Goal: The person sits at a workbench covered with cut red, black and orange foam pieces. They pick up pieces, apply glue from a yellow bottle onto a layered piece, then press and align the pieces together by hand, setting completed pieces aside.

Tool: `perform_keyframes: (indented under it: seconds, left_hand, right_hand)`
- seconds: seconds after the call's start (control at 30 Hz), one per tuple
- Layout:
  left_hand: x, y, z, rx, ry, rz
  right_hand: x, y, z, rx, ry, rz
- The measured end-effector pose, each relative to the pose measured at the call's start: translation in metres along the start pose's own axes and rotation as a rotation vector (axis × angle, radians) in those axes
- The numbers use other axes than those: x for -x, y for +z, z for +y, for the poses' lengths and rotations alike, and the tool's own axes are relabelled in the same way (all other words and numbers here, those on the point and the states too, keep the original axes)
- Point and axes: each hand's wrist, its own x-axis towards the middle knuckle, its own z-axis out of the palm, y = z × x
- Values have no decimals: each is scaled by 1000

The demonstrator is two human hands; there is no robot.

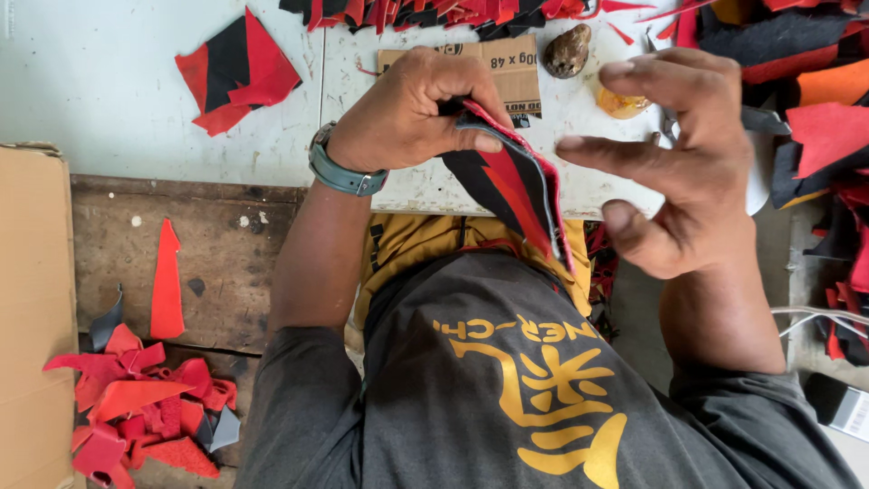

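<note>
My left hand (412,113) grips the top edge of a red and black leather piece (511,186) with grey trim, thumb pressed on its upper corner. The piece hangs down over the edge of the white worktable (136,100) toward my lap. My right hand (679,158) hovers just right of the piece with fingers spread apart, holding nothing. A grey watch sits on my left wrist.
A cardboard slab (516,68) lies under my left hand, with a brown stone (568,50) and an amber lump (620,104) beside it. Red and black cut pieces (235,68) lie on the table; scraps (145,407) litter the floor. A cardboard box (32,317) stands left.
</note>
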Motion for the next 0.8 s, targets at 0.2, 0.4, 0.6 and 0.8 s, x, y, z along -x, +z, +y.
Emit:
perform_keyframes:
  seconds: [0.2, 0.4, 0.6, 0.8]
  left_hand:
    - [5, -4, 5, -67, 33, 33]
    - [7, -6, 5, -73, 42, 73]
    - [14, -9, 0, -118, 40, 99]
    - [18, -13, -7, -81, 38, 122]
  right_hand:
    - [7, 3, -1, 80, -17, 11]
    - [8, 3, -3, 185, -54, 10]
    - [10, 4, -8, 243, -40, -2]
    - [30, 4, 1, 303, -11, -44]
